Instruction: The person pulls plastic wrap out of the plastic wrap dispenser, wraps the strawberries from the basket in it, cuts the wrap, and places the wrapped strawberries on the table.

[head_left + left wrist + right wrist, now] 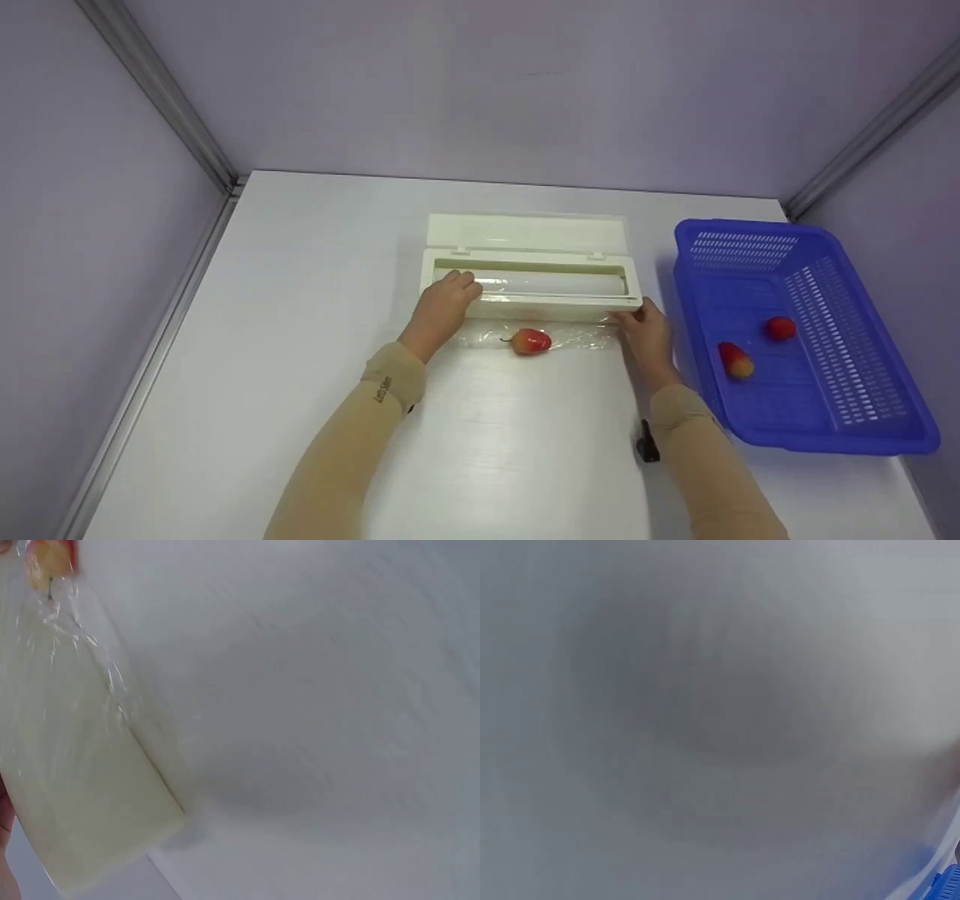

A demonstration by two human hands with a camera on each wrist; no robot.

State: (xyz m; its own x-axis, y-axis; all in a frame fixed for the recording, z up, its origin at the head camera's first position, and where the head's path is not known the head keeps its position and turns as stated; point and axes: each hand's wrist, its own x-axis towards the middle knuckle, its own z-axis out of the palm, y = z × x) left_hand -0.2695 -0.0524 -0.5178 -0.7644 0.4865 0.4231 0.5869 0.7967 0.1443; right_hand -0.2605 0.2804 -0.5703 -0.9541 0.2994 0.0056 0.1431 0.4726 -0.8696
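A white cling film dispenser (555,307) lies with its lid (525,232) swung back, showing the roll (555,283) inside. My left hand (442,306) grips its left part, fingertips over the front edge near the roll. At the right front corner, my right hand (645,334) holds the dispenser, thumb in front and fingers round the side. Clear film (480,335) hangs from the front onto the table. On it lies a red and yellow fruit (532,341) with a stem, also at the top left of the left wrist view. The right wrist view is mostly blurred grey.
A blue plastic basket (795,439) stands to the right, holding a red-yellow fruit (735,361) and a round red fruit (780,328). A small black object (647,442) is beside my right forearm. Pale walls (480,97) enclose the white table (315,262).
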